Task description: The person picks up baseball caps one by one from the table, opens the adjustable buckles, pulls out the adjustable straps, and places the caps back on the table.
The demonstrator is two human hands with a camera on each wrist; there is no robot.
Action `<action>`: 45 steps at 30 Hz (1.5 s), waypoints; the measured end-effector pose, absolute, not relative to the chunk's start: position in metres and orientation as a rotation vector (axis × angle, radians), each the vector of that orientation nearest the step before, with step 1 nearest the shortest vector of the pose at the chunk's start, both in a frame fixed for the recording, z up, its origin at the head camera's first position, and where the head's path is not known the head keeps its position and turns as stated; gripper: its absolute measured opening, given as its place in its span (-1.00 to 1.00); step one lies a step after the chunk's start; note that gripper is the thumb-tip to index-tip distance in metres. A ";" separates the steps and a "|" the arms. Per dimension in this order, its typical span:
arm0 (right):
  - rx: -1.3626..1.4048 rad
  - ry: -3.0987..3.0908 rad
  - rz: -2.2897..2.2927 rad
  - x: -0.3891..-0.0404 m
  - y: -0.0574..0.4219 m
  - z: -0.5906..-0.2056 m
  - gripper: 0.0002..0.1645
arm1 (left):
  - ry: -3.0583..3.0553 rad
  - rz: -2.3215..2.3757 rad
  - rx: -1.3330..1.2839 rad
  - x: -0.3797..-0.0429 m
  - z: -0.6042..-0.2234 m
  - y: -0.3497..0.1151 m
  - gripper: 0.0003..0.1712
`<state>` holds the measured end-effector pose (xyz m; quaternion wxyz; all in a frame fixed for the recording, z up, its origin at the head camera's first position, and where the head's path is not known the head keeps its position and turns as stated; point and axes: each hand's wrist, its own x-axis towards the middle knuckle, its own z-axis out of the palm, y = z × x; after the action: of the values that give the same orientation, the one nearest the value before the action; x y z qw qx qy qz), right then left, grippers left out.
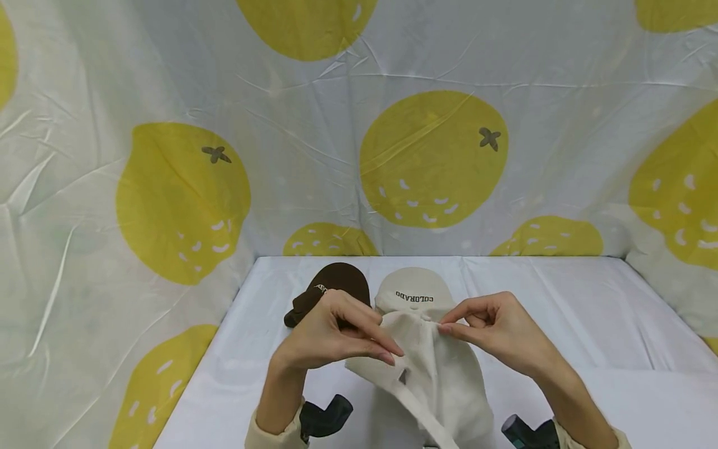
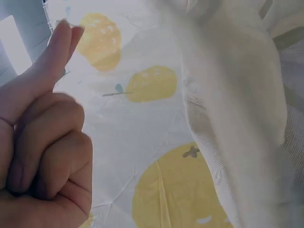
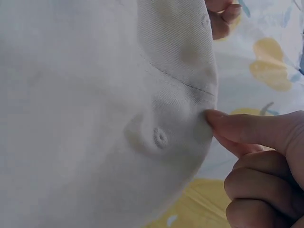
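Note:
My right hand (image 1: 499, 327) pinches a fold of a cream cap (image 1: 457, 374) between thumb and forefinger, close to a seam; a stitched eyelet shows nearby in the right wrist view. The cap hangs upended, its loose strap (image 1: 423, 411) slanting down the front. My left hand (image 1: 342, 330) is in front of the cap's left side, thumb and forefinger brought together and the other fingers curled in. In the left wrist view its fingertips (image 2: 61, 35) stand apart from the cloth (image 2: 237, 104), with nothing visible between them.
Behind the held cap sits a second cream cap (image 1: 415, 287) lettered COLORADO. To its left is a dark brown cap (image 1: 343, 279), partly hidden by my left hand. A white cloth covers the table (image 1: 561, 299), and a lemon-print curtain (image 1: 303, 156) rises behind it.

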<state>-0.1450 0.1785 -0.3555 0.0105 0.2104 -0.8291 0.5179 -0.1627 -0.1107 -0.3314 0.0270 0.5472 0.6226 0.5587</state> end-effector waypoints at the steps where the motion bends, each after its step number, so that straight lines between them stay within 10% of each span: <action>1: 0.657 -2.581 1.618 -0.144 0.178 -0.355 -0.98 | 1.933 1.754 1.669 -0.163 -0.332 -0.110 -0.88; 14: 0.677 -2.500 1.608 -0.137 0.180 -0.351 -0.96 | 2.242 1.779 0.980 -0.164 -0.342 -0.087 -0.83; 45: 0.731 -2.438 1.618 -0.126 0.183 -0.340 -0.92 | 2.118 1.906 1.157 -0.169 -0.345 -0.080 -0.90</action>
<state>-0.1260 0.1827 -0.3396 0.0627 0.2417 -0.8068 0.5355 -0.1687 -0.0802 -0.3451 0.0333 0.3760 0.6882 0.6196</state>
